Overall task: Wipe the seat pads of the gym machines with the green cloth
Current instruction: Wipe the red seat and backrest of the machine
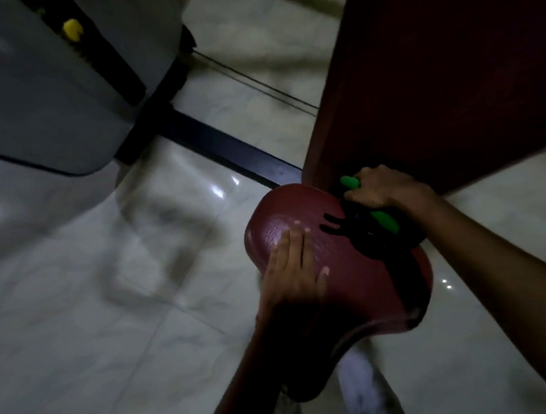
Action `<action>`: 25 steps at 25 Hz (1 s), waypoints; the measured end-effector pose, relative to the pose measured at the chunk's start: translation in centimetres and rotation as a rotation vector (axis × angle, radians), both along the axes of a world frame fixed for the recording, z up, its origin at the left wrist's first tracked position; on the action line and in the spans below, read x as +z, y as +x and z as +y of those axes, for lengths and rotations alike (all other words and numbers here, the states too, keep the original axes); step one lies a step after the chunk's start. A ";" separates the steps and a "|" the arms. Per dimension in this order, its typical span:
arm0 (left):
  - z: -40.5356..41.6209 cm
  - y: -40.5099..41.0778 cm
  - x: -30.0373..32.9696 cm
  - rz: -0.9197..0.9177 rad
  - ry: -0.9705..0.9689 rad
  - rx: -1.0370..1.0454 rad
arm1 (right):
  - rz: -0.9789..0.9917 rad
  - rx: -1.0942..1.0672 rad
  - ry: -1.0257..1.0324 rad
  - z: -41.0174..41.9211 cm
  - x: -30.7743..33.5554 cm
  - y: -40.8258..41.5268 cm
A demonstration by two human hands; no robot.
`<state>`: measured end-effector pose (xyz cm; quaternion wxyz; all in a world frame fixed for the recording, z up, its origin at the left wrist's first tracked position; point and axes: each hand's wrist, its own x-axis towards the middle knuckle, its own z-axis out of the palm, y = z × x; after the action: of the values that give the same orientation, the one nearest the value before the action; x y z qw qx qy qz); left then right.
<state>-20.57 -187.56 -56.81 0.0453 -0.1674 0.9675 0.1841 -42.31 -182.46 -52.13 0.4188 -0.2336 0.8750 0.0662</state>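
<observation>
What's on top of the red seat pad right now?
The left hand lies flat on the red seat pad. At its back edge the right hand grips the green cloth, mostly covered.

Pale marbled floor tiles (78, 320) are gleaming, throwing back small bright light spots in dim room light. A grey machine shroud (44, 94) is standing upper left, carrying a yellow tab (71, 29); a dark frame bar (228, 148) is running diagonally across the floor.
</observation>
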 end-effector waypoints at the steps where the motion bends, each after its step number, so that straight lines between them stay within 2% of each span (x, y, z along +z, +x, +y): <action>1: -0.7 -0.5 0.1 -0.051 0.012 -0.052 | -0.031 -0.009 0.048 0.0 0.4 -0.3; 6: -3.2 -2.9 -0.4 -0.081 -0.091 -0.251 | -0.014 -0.065 -0.071 0.7 -0.7 0.2; 11: -3.3 -2.6 -0.5 -0.045 -0.040 -0.229 | -0.077 -0.217 0.067 8.3 0.1 -0.6; 16: -3.4 -3.3 0.4 -0.104 -0.064 -0.317 | 0.025 -0.336 -0.283 8.8 -1.5 2.0; 19: -3.2 -4.4 0.8 -0.047 -0.058 -0.512 | 0.006 -0.415 -0.290 12.0 -1.0 2.2; 22: -1.3 -5.9 0.6 -0.035 -0.061 -0.722 | -0.086 -0.672 -0.282 16.9 -1.3 3.6; 25: 0.7 -7.6 -0.5 -0.030 -0.052 -0.825 | 0.008 -0.920 -0.507 17.9 -2.6 6.1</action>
<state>-28.18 -186.91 -57.27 0.1254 0.2309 0.9569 0.1234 -36.19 -164.53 -54.74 0.3314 0.0809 0.8773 -0.3375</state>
